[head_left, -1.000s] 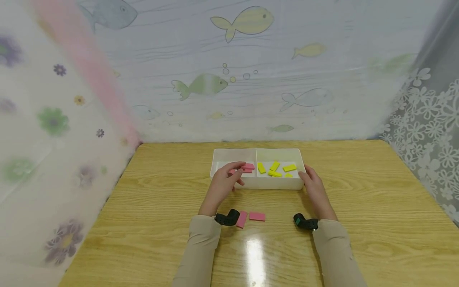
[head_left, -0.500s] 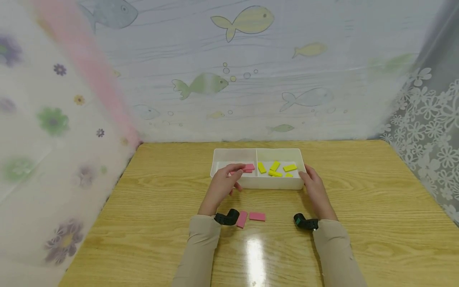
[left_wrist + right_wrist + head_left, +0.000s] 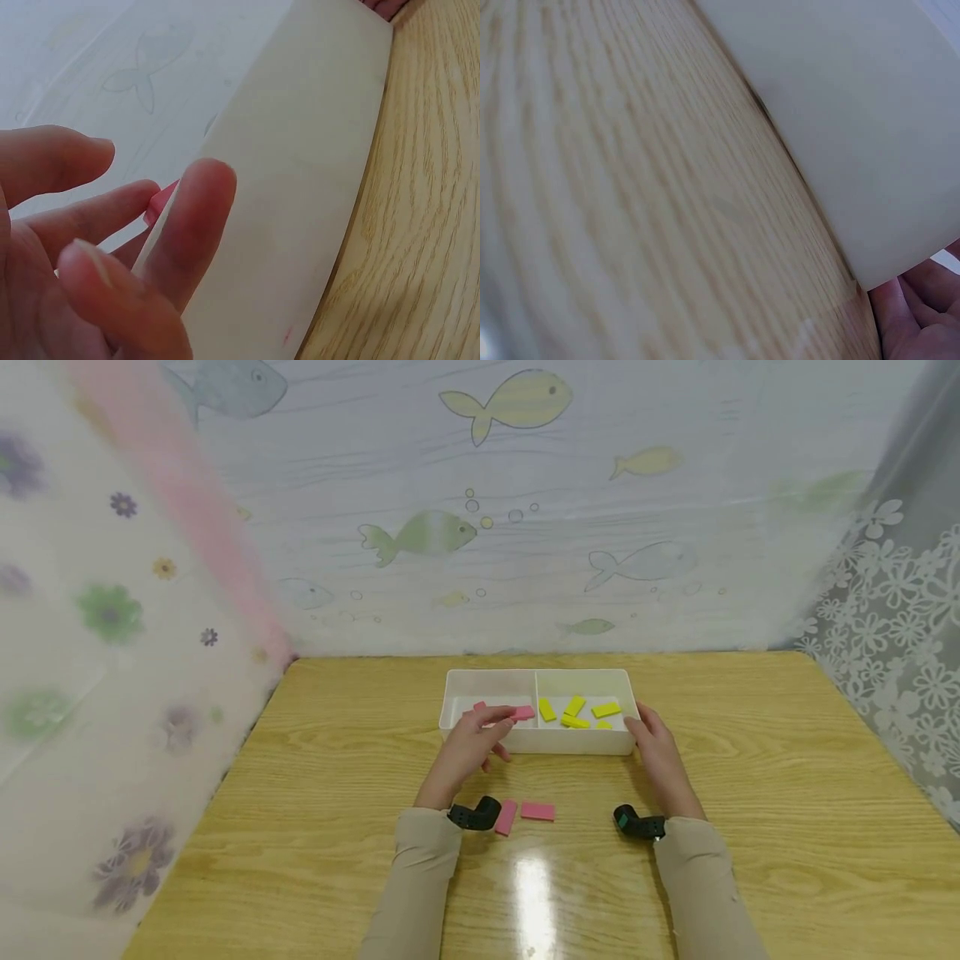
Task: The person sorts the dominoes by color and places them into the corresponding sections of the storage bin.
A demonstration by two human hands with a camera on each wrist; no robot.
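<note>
Your left hand (image 3: 467, 752) hangs at the near wall of the white divided tray (image 3: 555, 742), its fingers (image 3: 184, 225) curled loosely over the rim and empty; in the left wrist view only a sliver of pink shows just past the fingertips, inside the tray. Beyond those fingertips, a pink block (image 3: 522, 713) lies in the tray's left compartment, with another pink block (image 3: 479, 706) further in. Your right hand (image 3: 660, 756) rests against the tray's right end, fingers extended along the wall and steadying it; whether they are pressing hard I cannot tell. Past that hand's fingertips the right compartment holds the yellow blocks (image 3: 575, 712), and no yellow ones show on the table (image 3: 750, 793). Behind your left palm, near the wrist, two loose pink blocks (image 3: 525, 814) lie side by side on the wood. By the look of it the sorting is nearly finished: yellow is done and only those two pink pieces remain outside the tray.
</note>
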